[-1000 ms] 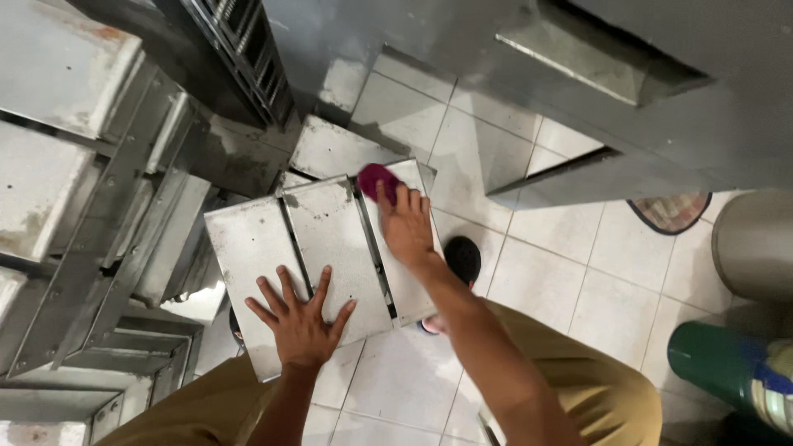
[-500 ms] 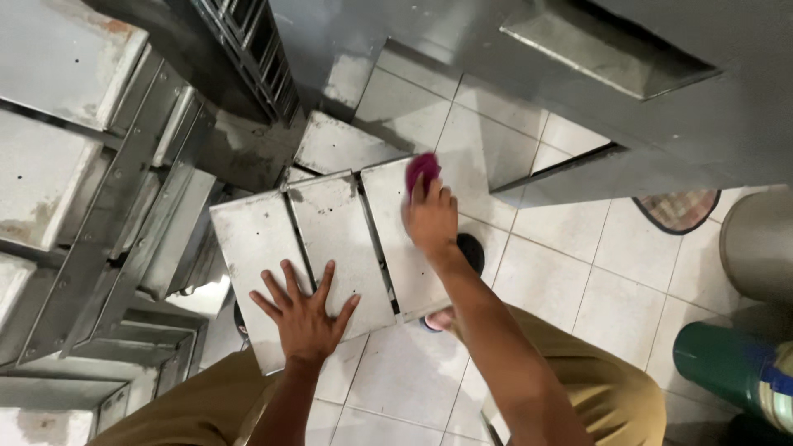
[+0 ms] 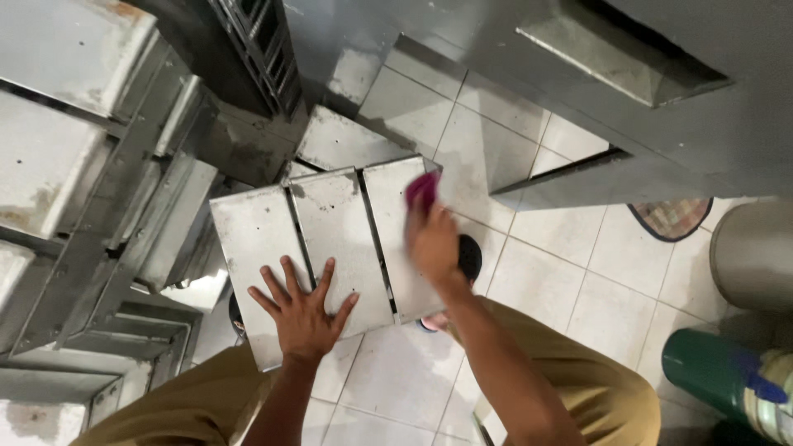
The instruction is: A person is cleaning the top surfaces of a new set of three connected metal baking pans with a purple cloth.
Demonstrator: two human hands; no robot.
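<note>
Down at floor level, a grey metal tray [image 3: 330, 248] with three shallow sections rests tilted over the person's lap and the white tiled floor [image 3: 570, 281]. The left hand [image 3: 304, 312] lies open and flat, fingers spread, pressing the tray's near middle section. The right hand [image 3: 431, 239] is blurred; it appears curled around a magenta scrub pad [image 3: 421, 190] set on the tray's rightmost section, near the far corner.

The tray looks stiff and fairly weighty, sheet metal with raised ribs between sections; its surface looks wet and is probably slippery, so the long outer rims seem the safest place to grip, with care for thin, possibly sharp edges. The pad looks soft and light, easily pinched in the fingers.

Room is tight on the left, where stacked metal trays [image 3: 74, 165] crowd close against the tray's side. A metal counter [image 3: 628, 91] overhangs at upper right. Open tile lies to the right, bounded by a green cylinder [image 3: 710, 376] and a grey bin [image 3: 756, 252].
</note>
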